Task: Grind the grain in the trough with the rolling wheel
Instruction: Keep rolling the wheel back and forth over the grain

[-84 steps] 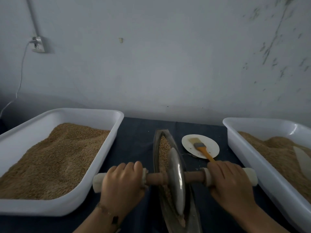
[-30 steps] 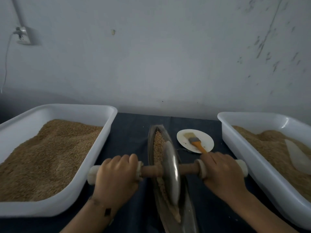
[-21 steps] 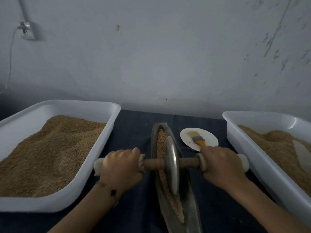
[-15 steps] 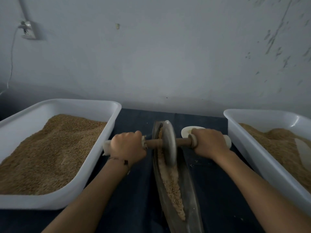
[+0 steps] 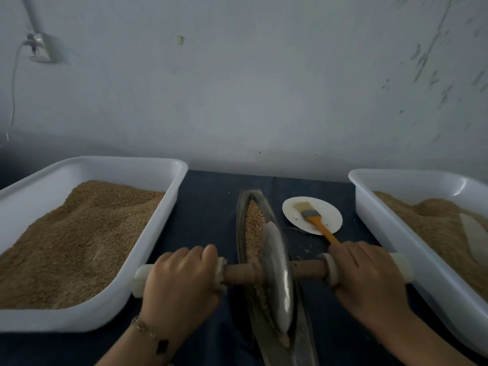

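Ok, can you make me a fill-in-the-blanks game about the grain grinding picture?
1. The brush with the orange handle lies on a small white ____.
2. Each hand, left hand and right hand, grips one end of the wheel's ____.
3. The metal wheel stands in the long, narrow ____.
4. Both big white tubs hold ____.

Missing words: plate; handle; trough; grain

Perhaps a grain workshop: grain-filled tubs (image 5: 87,317), bare stained wall (image 5: 264,88).
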